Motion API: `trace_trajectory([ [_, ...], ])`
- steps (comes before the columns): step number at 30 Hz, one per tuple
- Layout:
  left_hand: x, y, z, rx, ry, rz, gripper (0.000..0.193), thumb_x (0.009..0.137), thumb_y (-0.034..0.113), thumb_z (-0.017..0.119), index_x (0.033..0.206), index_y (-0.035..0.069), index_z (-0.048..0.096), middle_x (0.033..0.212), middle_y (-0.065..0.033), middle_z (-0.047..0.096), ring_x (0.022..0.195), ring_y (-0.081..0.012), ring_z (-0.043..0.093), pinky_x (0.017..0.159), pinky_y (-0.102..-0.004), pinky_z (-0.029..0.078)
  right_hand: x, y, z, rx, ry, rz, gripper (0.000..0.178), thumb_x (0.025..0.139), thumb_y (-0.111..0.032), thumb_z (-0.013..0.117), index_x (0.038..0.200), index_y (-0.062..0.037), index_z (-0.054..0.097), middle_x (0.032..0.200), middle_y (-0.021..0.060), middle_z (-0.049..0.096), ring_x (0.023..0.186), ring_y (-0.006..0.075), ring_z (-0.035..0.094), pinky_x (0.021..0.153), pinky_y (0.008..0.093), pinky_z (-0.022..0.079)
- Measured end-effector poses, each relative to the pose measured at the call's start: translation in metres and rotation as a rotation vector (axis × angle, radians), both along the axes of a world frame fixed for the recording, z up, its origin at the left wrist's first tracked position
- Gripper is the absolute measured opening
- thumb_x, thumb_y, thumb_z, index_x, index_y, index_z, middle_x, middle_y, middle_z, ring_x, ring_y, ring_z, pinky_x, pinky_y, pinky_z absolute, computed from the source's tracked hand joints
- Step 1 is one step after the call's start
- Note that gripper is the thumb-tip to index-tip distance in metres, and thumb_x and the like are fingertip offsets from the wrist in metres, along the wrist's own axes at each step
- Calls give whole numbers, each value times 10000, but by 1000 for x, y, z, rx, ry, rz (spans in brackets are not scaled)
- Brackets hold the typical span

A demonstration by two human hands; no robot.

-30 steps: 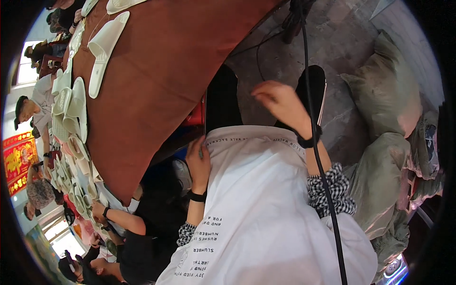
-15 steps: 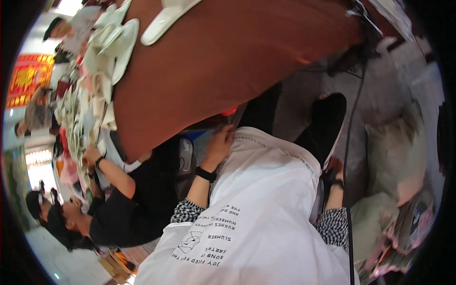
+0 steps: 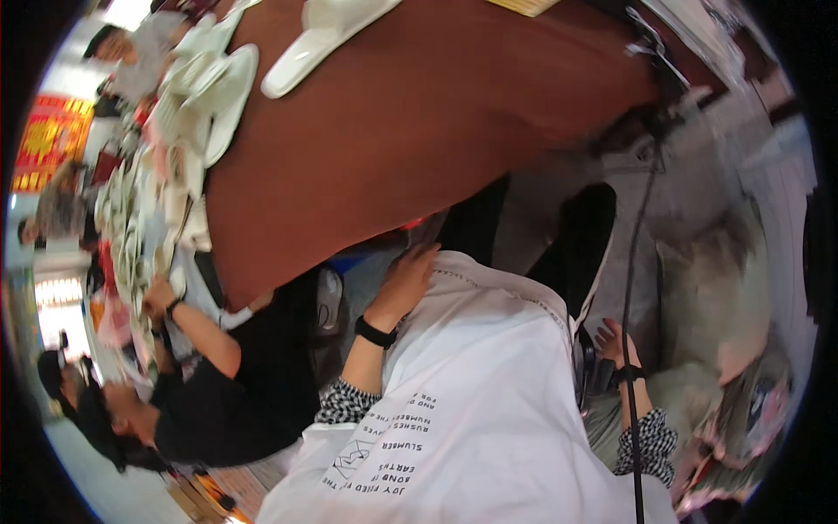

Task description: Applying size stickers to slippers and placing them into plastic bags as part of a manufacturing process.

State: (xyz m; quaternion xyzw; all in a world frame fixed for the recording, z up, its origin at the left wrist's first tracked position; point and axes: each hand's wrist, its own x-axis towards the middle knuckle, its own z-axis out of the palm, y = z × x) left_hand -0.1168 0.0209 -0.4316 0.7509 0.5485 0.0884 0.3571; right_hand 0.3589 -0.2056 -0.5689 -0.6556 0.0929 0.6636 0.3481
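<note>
My left hand (image 3: 407, 281) lies against the side of the white printed top (image 3: 497, 375) I wear, fingers stretched out along its lower hem, holding nothing that I can see. On the other side, my right hand (image 3: 618, 344) is held away from my hip with its fingers apart and nothing in them. A dark object (image 3: 592, 371) at my hip is nearest to it. In front of me, a white slipper (image 3: 301, 61) lies on the brown table cover (image 3: 393, 131), out of reach of both hands.
Many pale slippers (image 3: 229, 105) are heaped along the table's left side. A co-worker in black (image 3: 249, 397) reaches into them. A black cable (image 3: 630, 288) hangs at my right, before a pale sack (image 3: 711, 297). Metal tools (image 3: 656, 48) lie at the table's right corner.
My right hand has moved outward from beside my hip, and its fingers now show spread. My left hand stays by the hem. The view has shifted slightly.
</note>
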Motion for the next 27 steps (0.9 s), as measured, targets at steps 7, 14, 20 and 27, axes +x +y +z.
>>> trace_trajectory([
  [7,18,15,12,92,140,-210,398,969,140,493,1348,17,502,1324,-238,503,1215,-405,499,1018,-425,415,-73,18,63,90,-433,658,781,870,-616,574,1169,105,596,1055,158,658,959,237,600,876,350,463],
  [14,38,24,17,-18,281,-321,451,1011,187,440,1420,-1,403,1420,-252,413,1315,-395,415,1083,-412,355,-62,-2,26,167,-380,676,787,864,-655,565,1022,115,595,877,173,631,865,244,599,767,352,461],
  [20,49,19,29,-65,363,-386,505,1022,229,413,1451,-24,333,1493,-249,325,1389,-379,321,1134,-402,278,-72,-1,27,159,-367,729,783,887,-607,545,1111,144,529,978,310,637,939,384,642,818,417,478],
  [27,56,26,56,-122,492,-391,564,987,202,477,1467,-29,291,1478,-261,338,1371,-395,340,1117,-403,305,-119,-24,10,159,-456,655,427,941,-315,544,1094,78,475,969,346,606,949,493,589,820,515,455],
])
